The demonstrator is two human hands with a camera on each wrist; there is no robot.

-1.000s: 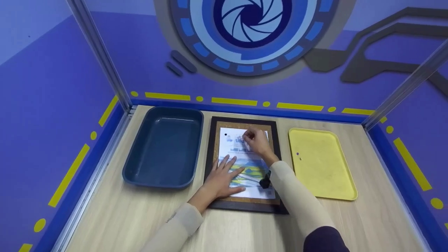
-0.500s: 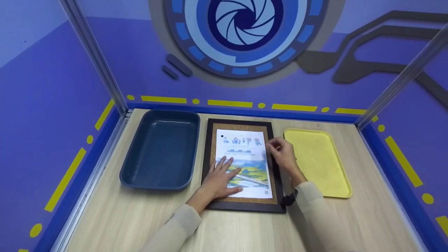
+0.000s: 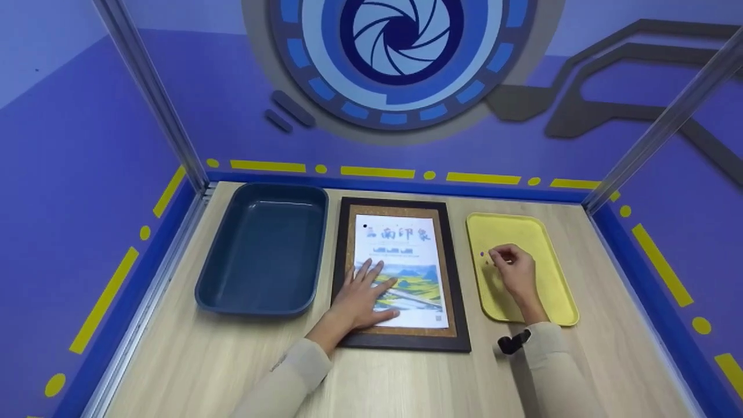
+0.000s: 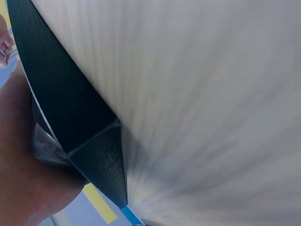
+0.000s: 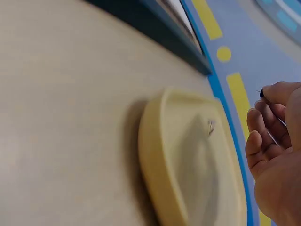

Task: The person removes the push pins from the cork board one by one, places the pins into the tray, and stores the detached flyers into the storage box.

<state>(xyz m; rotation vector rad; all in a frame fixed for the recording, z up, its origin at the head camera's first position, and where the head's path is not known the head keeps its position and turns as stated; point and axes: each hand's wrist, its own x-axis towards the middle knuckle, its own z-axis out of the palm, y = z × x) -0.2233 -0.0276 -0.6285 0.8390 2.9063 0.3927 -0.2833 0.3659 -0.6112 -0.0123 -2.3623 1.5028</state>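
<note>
My left hand lies with fingers spread on the printed paper, which shows a landscape and large characters. The sheet lies on a cork board with a black frame. A black dot, seemingly a pin head, marks its upper left corner. Above the yellow tray my right hand is raised. Its thumb and index finger pinch a black push pin, its thin point showing in the right wrist view. Two tiny objects, one a purple dot, lie in the tray near the fingertips.
A deep dark blue bin stands left of the framed board. Blue panels with yellow marks and metal posts enclose the wooden table at the back and sides.
My right hand has moved rightward from over the paper, past the frame's right edge, to above the yellow tray. The left hand stays on the paper. The view has shifted slightly.
</note>
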